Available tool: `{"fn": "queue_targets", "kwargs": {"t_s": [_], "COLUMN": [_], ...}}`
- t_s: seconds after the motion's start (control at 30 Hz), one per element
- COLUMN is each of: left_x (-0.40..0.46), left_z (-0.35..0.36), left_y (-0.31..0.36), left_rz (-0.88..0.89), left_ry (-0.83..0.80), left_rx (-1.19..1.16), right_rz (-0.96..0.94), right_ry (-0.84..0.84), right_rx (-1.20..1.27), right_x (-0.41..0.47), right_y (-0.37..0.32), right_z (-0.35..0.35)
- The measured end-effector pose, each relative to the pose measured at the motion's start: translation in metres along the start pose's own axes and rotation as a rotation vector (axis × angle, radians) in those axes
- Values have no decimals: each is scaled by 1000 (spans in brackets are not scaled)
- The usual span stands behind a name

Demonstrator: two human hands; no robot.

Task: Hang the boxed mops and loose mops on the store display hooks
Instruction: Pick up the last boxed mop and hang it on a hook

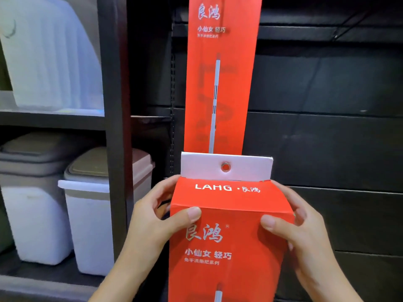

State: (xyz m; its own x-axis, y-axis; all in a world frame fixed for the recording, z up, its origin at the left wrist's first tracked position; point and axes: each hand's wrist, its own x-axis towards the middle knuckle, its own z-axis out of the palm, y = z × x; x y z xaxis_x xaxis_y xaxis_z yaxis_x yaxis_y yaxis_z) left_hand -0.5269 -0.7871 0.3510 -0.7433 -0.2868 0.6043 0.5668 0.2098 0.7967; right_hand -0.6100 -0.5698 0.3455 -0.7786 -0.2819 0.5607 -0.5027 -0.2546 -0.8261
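Two hands hold a red mop box (229, 236) up near the dark display wall (327, 149). The left hand (152, 219) grips the left edge of the box, with its thumb pressed on the front and its other fingers curled round the side. The right hand (305, 232) grips the right edge the same way, thumb on the front and fingers wrapped round the back. Both hands pinch the box just under its sloped top.

On top of the box stands a white tab (244, 166) with a small metal ring hole (225, 166) in the middle. That hole looks like the part that has to go on a hook. No hook can be seen here, so I cannot tell how near one is.

Behind the held box, another red mop box (222, 73) hangs higher up on the wall. To the left is a shelf (52, 118) with white bins (91, 225) with lids.

The box is not hung up yet. Things could go wrong from here. The hole is small, so the hook could miss it and poke or bend the thin tab. If the hands squeeze too hard, the soft cardboard top could get squashed. If they let go before the ring is on the hook, the long box could drop. The held box might also bump the hanging one and knock it crooked.
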Motion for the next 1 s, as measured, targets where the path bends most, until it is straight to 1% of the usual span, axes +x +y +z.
{"fn": "queue_targets", "kwargs": {"t_s": [0.3,0.47,0.6,0.77,1.0], "left_x": [54,79,95,109,133], "left_z": [8,8,6,-1,-4], "left_y": [39,68,90,118,159], "left_rz": [121,197,234,338,439], "left_ry": [-47,-73,-99,-90,-73], "left_rx": [-85,-51,-81,-35,-5], "right_rz": [-173,-272,-346,-438,-502], "right_ry": [14,30,26,-12,-25], "right_rx": [-63,-104,-113,-136,-122], "right_x": [40,61,79,95,118], "right_y": [-57,-85,-107,-137,-175], "right_z": [1,1,2,8,13]}}
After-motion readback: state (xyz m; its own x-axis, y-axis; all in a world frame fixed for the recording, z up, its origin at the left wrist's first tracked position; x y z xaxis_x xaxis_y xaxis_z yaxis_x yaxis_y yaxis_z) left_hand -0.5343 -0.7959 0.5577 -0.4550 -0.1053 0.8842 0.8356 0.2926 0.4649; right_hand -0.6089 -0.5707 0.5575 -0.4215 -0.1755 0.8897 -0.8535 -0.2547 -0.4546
